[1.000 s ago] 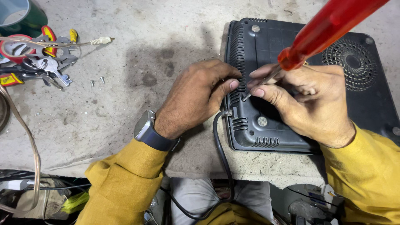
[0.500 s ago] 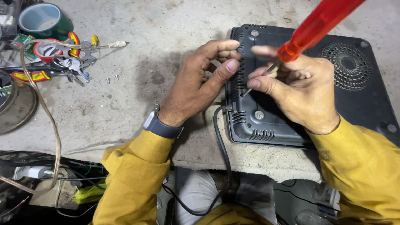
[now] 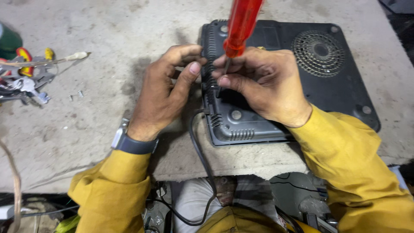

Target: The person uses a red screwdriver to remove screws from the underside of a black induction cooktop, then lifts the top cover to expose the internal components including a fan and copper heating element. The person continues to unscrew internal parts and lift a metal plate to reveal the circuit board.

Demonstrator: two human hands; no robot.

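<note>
Appliance: the black cooktop (image 3: 336, 92) lies upside down on the grey table (image 3: 108, 39), its slotted edge toward you and its round fan grille on the far side.
Right hand: your right hand (image 3: 267, 86) is closed on the screwdriver (image 3: 239, 26), pinching the metal shaft low down while the red handle stands up toward the camera; the tip sits at the slotted edge near the left corner.
Left hand: your left hand (image 3: 166, 88) presses against that same left edge, fingers curled at the vents, thumb beside the shaft. It steadies the case and grips nothing loose.
Cord: a black cord (image 3: 199, 155) leaves the near left corner and drops over the table edge toward your lap.
Progress: two small screws (image 3: 75, 95) lie loose on the table to the left, near a pile of pliers (image 3: 26, 73). The bottom cover is still seated, so by my judgement the opening is early; more fasteners likely remain.
</note>
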